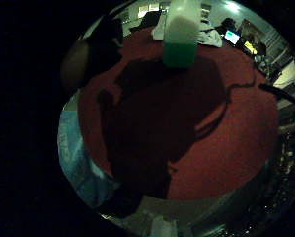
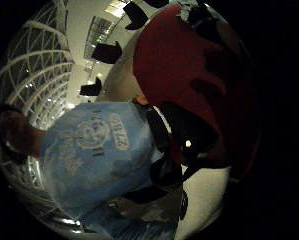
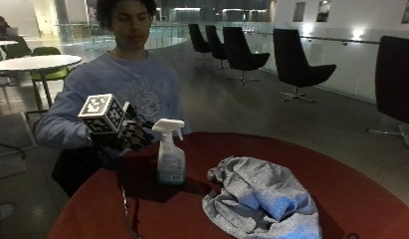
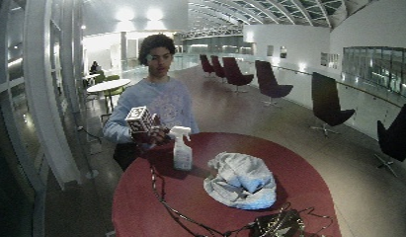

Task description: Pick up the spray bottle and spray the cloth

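**Gloved hand closes in on spray bottle at red table**

A person in a pale blue sweatshirt (image 3: 134,87) stands at the near edge of a round red table (image 3: 363,194), in a wide hall lined with dark chairs (image 3: 298,62). A crumpled grey cloth (image 3: 263,196) lies in a heap on the tabletop, just beside the spray bottle (image 3: 169,159), which stands upright between the cloth and the person, its white trigger head at the top. In the wide outside view the bottle (image 4: 182,150) and cloth (image 4: 240,180) sit the same way, close together but apparently not touching.

The gloved right hand (image 3: 124,137) hovers above the table edge near the bottle's head, on the person's side of it, and has no hold on it. Whether its fingers are spread or curled cannot be told from these views. The little-finger palm view looks across the table at the bottle (image 1: 181,37), green liquid showing low in its body, with the hand's shadow on the red surface.

The pickup appears not yet begun. The bottle is tall and narrow, so a glancing reach at its head could tip it towards the cloth. A grip taken too low on the body would leave the trigger out of reach, and a nozzle turned away from the cloth would wet the table instead.
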